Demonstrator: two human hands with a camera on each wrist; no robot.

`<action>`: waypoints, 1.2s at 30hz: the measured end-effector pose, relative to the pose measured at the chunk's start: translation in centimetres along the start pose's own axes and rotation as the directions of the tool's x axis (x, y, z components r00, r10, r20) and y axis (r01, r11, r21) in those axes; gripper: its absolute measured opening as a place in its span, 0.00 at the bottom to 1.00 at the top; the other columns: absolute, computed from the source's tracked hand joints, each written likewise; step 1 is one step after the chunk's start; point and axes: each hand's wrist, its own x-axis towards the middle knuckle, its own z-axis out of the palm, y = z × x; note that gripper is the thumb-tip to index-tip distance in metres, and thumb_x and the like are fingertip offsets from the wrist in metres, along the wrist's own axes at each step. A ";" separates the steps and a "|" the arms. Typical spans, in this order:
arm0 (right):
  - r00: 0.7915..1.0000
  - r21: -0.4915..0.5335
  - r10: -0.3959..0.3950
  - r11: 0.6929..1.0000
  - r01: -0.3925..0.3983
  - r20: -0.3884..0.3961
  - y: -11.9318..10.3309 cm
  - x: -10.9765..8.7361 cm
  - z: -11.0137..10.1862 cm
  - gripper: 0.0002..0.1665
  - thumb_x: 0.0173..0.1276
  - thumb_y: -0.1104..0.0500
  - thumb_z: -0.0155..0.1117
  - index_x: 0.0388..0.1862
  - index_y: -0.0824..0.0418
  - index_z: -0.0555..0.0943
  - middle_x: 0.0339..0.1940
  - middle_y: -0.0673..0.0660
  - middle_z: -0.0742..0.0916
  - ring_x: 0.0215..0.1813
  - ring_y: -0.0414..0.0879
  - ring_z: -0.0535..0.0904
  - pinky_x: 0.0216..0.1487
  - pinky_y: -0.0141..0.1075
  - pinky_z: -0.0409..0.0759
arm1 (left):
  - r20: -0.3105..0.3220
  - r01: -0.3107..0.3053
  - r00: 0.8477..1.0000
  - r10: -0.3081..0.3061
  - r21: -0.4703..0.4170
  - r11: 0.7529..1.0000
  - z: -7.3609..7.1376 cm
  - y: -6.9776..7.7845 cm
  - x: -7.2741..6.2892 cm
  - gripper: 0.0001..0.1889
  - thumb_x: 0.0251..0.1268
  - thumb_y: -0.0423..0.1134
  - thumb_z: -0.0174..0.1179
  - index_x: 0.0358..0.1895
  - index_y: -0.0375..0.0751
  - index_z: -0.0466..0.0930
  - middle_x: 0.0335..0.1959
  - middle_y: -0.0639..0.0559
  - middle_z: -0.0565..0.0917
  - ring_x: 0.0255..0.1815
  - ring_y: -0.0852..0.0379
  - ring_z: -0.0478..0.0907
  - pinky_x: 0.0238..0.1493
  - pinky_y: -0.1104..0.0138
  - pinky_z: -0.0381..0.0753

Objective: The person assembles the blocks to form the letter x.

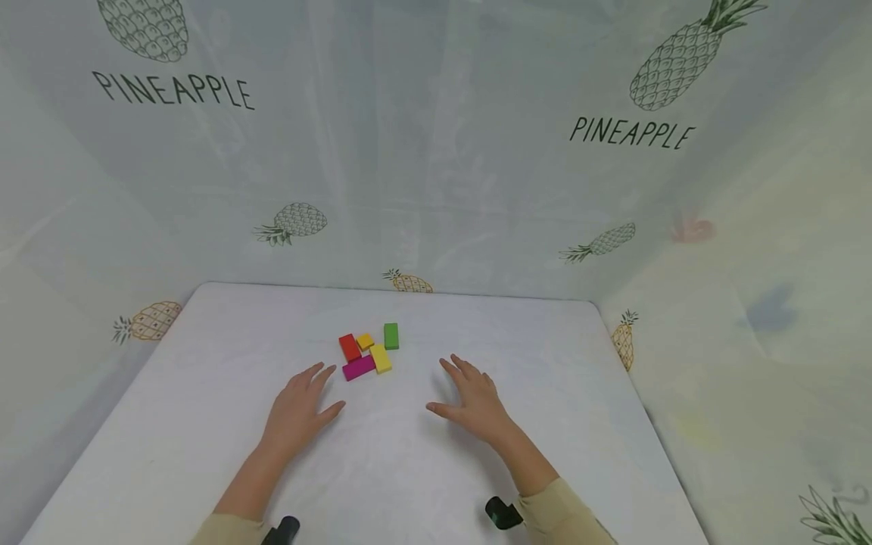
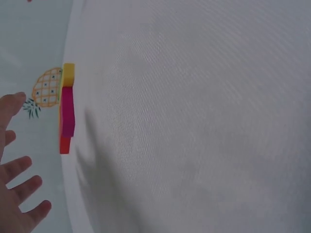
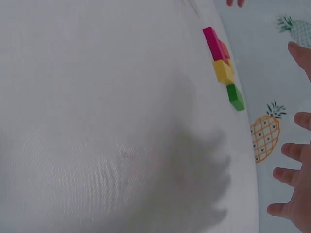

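Left hand (image 1: pixel 297 409): fingers spread and thumb well apart from them, a wide, empty hand held over the white table (image 1: pixel 381 477). Right hand (image 1: pixel 474 405): likewise wide and empty, fingers fanned, thumb pointing toward the left hand; its shadow falls on the table below.

Five blocks lie together on the table, beyond the gap between the hands and nearer the left one. Magenta block (image 1: pixel 359 368): nearest the left hand, just past its index fingertip and to the right, apart from it. Red block (image 1: pixel 350 347): ahead of the left fingertips, behind the magenta block and meeting it. Small orange block (image 1: pixel 365 341): farther from the left hand, beside the red block. Yellow block (image 1: pixel 381 359): on the right-hand side of the magenta block, against its end; it lies to the left of the right fingertips, well apart. Green block (image 1: pixel 391 336): ahead and to the left of the right hand, at the far corner of the yellow block; cannot tell whether those two touch.

Behind each hand, a tan sleeve (image 1: pixel 565 518) and a black wrist device (image 1: pixel 504 513). Beyond both hands and the blocks, a pale sheet (image 1: pixel 422 151) printed with pineapples.
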 end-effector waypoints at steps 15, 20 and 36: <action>0.997 0.244 0.061 0.967 -0.068 0.038 -1.5 2.2 2.0 0.50 0.57 0.40 0.73 0.75 0.52 0.63 0.73 0.55 0.68 0.73 0.53 0.60 0.67 0.53 0.63 | 0.068 0.123 0.991 -0.112 -0.189 0.974 1.2 0.9 1.7 0.36 0.52 0.41 0.74 0.65 0.37 0.70 0.62 0.37 0.72 0.64 0.38 0.66 0.60 0.44 0.68; 0.996 0.287 0.063 0.955 -0.077 0.058 -1.6 2.8 2.7 0.50 0.57 0.41 0.73 0.74 0.52 0.64 0.71 0.55 0.69 0.73 0.53 0.61 0.67 0.52 0.63 | 0.078 0.156 0.987 -0.142 -0.228 0.961 1.8 0.8 2.7 0.34 0.55 0.41 0.72 0.65 0.36 0.71 0.61 0.38 0.73 0.64 0.39 0.68 0.61 0.46 0.69; 0.995 0.350 -0.001 0.936 -0.035 0.100 -2.6 4.0 4.1 0.40 0.57 0.51 0.76 0.67 0.56 0.72 0.66 0.55 0.74 0.69 0.52 0.67 0.67 0.50 0.65 | 0.080 0.253 0.967 -0.241 -0.340 0.906 3.7 0.0 4.5 0.29 0.56 0.41 0.71 0.62 0.39 0.75 0.49 0.43 0.77 0.49 0.46 0.74 0.51 0.53 0.77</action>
